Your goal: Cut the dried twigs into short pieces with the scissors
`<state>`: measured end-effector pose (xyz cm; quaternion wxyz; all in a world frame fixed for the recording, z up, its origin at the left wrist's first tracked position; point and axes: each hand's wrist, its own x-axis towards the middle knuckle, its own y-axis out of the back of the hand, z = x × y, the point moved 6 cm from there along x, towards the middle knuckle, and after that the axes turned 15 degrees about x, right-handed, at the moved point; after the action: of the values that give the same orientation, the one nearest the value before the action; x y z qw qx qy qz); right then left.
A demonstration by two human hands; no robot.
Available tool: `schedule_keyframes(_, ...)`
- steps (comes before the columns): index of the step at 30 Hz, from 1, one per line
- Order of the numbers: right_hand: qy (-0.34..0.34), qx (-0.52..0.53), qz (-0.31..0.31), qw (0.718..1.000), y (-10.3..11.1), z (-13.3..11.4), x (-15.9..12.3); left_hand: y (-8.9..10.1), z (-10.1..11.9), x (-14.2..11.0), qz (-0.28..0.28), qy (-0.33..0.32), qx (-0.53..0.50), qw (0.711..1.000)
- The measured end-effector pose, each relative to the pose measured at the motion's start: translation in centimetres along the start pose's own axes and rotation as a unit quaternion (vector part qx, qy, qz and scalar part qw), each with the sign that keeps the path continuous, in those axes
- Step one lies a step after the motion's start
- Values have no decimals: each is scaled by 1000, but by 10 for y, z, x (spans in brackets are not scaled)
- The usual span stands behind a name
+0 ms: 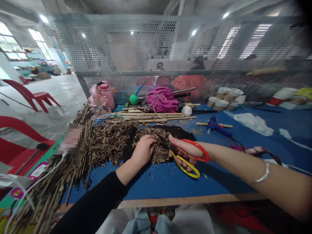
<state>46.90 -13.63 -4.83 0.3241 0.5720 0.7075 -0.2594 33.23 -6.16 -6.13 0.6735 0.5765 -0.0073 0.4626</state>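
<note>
My right hand (187,150) is closed round a pair of scissors (196,173) with one red and one yellow handle loop. Their dark blades point left, low over a heap of dried plant pieces (162,157) on black cloth. Just left of the blade tips, my left hand (143,151) has its fingers curled together at the heap, closed on dried plant stems whose ends are partly hidden. More brown dried stems (106,143) lie bundled to the left, their long stalks reaching over the table's front left corner.
Bamboo sticks (146,117), a purple cloth bundle (162,99) and a pink bottle (109,96) stand along the back, before a perforated metal screen (136,48). At right lie a blue glue gun (216,126), white wadding (253,123) and several brown rolls (221,104) on the blue table (151,190).
</note>
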Motion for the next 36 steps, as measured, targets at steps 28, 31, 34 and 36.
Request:
schedule_keyframes(28, 72, 86, -76, 991, 7, 21, -12, 13, -37, -7, 25, 216, -8, 976)
schedule_keyframes(31, 74, 85, -67, 991, 8, 21, -16, 24, -18, -3, 38, 158, 52, 985)
schedule_keyframes(34, 52, 81, -49, 994, 9, 24, -19, 25, -2, 5, -11, 104, 123, 987)
schedule_keyframes(36, 37, 70, -39, 996, 9, 25, -19, 18, 1, 10, -58, 90, 163, 981)
